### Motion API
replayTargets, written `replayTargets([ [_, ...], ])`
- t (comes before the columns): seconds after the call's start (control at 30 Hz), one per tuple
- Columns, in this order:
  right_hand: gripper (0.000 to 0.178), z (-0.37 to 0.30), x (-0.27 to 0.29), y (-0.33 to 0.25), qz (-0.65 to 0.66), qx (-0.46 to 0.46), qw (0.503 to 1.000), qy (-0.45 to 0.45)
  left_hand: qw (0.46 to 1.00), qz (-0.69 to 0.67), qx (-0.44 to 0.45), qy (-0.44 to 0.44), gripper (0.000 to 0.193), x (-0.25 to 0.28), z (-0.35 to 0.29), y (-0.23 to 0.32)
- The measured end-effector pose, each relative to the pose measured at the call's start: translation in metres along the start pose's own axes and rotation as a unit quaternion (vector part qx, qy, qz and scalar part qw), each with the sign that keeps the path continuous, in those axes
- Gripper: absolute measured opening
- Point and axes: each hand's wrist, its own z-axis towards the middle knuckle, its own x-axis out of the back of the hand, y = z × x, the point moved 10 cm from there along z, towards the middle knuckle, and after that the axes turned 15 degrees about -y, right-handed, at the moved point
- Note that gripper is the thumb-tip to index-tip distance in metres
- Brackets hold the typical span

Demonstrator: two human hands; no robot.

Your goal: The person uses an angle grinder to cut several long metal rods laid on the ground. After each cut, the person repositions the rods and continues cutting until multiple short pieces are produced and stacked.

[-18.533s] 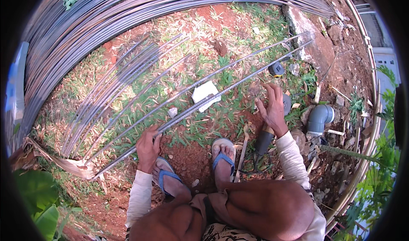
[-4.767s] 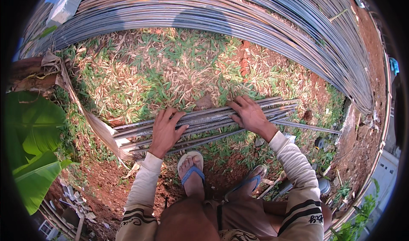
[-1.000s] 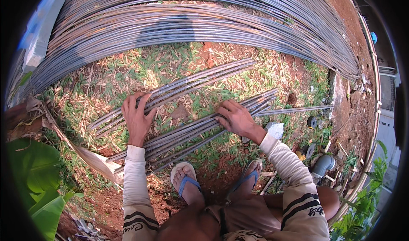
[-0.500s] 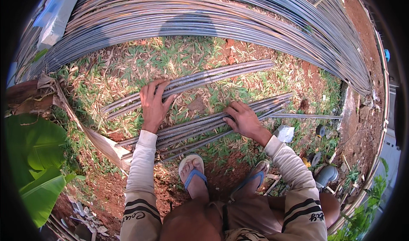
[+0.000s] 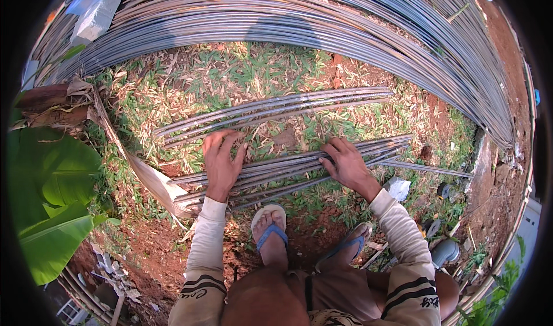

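Observation:
Two loose bundles of short steel rods lie on the grass in front of me. My left hand [image 5: 222, 163] is between them, fingers spread and slightly bent, its fingertips just short of the far bundle [image 5: 299, 102]. Its palm is over the left part of the near bundle [image 5: 271, 173], and nothing shows in its grasp. On that near bundle, farther right, my right hand [image 5: 349, 166] has its fingers and thumb closed around upper rods. Some rods fan apart toward me, and a few stick out to the right.
A broad mass of long steel bars [image 5: 230, 26] curves across the far side, with a pale block [image 5: 98, 14] on its left. Banana leaves [image 5: 55, 176] and a dry stalk [image 5: 141, 167] stand at left. A white lump [image 5: 397, 188] and a grey pipe elbow [image 5: 445, 252] lie at right.
My left hand has come off the far bundle and drawn back toward me, and those rods lie more spread. My right hand stays on the near bundle. The whole view has shifted slightly.

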Motion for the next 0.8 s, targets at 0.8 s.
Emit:
replayTargets([
  [0.8, 0.031, -0.009, -0.008, 0.002, 0.026, -0.017, 0.997, 0.075, 0.996, 0.075, -0.025, -0.048, 0.059, -0.039, 0.055, 0.006],
])
